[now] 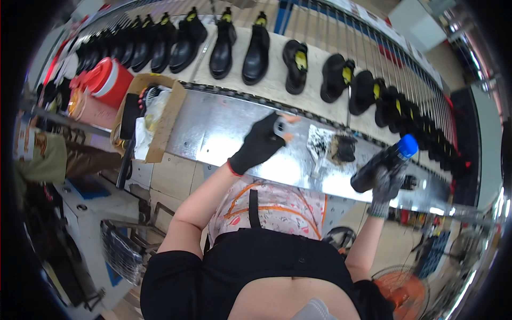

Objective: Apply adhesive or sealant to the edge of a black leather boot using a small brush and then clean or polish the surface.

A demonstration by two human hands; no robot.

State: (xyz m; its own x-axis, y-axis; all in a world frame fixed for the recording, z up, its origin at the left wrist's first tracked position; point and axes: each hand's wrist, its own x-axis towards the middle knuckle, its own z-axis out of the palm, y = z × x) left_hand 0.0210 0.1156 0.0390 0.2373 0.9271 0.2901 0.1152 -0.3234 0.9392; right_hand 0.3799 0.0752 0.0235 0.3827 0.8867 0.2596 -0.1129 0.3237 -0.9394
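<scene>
My left hand point(260, 141), in a black glove with bare fingertips, is raised over the metal bench. Its fingers are closed round a small whitish piece with a dark spot point(279, 127), whose kind I cannot make out. On the right, my grey-gloved right hand point(388, 185) grips a dark bottle with a blue cap point(370, 172), tilted with the cap up and away from me. Between the hands, a white sheet smeared with black point(318, 143) lies on the bench beside a blackened pad point(344, 149). A small dark object point(409, 182) sits near my right hand.
Black ankle boots point(256, 56) stand in a long row on the pale belt point(316, 58) beyond the metal bench point(213, 125). At left are a cardboard box point(172, 122) of odds and ends and a red jug point(109, 81). An orange fan point(402, 290) stands low right.
</scene>
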